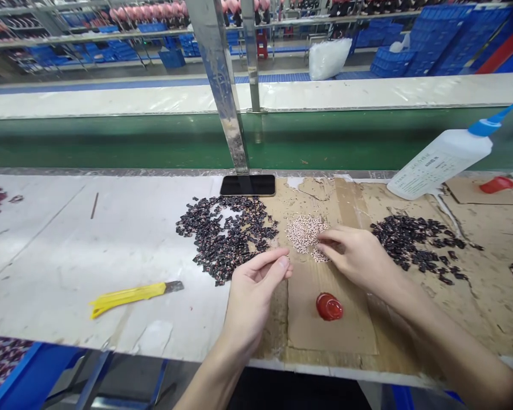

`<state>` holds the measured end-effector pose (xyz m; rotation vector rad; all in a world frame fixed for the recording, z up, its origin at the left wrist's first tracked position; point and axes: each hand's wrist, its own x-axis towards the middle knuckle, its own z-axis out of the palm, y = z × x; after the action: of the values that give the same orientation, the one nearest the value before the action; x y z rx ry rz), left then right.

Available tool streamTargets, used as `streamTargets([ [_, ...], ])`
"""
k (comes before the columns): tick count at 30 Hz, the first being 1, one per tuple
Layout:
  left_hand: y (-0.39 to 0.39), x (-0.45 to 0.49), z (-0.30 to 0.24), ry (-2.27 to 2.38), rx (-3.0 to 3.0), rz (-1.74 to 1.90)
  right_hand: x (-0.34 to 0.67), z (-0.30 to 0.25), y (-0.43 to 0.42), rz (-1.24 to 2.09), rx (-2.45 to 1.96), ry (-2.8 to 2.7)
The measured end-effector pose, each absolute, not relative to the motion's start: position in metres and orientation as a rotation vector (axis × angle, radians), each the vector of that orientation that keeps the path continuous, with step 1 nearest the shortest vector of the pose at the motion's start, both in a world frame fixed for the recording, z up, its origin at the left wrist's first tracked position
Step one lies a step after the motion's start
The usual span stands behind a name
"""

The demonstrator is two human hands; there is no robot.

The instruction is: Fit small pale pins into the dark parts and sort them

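My left hand is closed in a pinch, thumb against forefinger; whatever it holds is too small to make out. It is just in front of a pile of small black pieces. My right hand reaches into a heap of tiny pale pink pieces, thumb and fingertips at its right edge. Whether a piece is between those fingertips cannot be seen. Right of that hand lies a second pile of black pieces. A small red cap-like dish rests on the cardboard between my forearms.
A yellow utility knife lies on the left, its blade exposed. A phone lies against the metal post. At right, a white bottle with a blue nozzle leans beside a red cap. A green conveyor runs behind.
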<state>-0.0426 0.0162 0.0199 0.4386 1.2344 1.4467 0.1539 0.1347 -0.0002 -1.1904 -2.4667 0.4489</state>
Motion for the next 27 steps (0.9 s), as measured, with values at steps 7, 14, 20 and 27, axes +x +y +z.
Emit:
streamTargets([
  [7, 0.014, -0.042, 0.022, 1.209, 0.463, 1.446, 0.15, -0.007, 0.132, 0.548, -1.22, -2.379],
  [14, 0.018, -0.033, 0.024, 1.258, 0.561, 1.423, 0.156, -0.001, 0.129, 0.791, -1.284, -2.029],
  [20, 0.02, -0.021, 0.028, 1.437, 1.195, 1.375, 0.165, 0.024, 0.112, 1.21, -1.191, -1.749],
  [27, 0.023, -0.02, 0.036, 1.33, 1.677, 1.159, 0.172, 0.049, 0.086, 1.476, -1.113, -1.61],
])
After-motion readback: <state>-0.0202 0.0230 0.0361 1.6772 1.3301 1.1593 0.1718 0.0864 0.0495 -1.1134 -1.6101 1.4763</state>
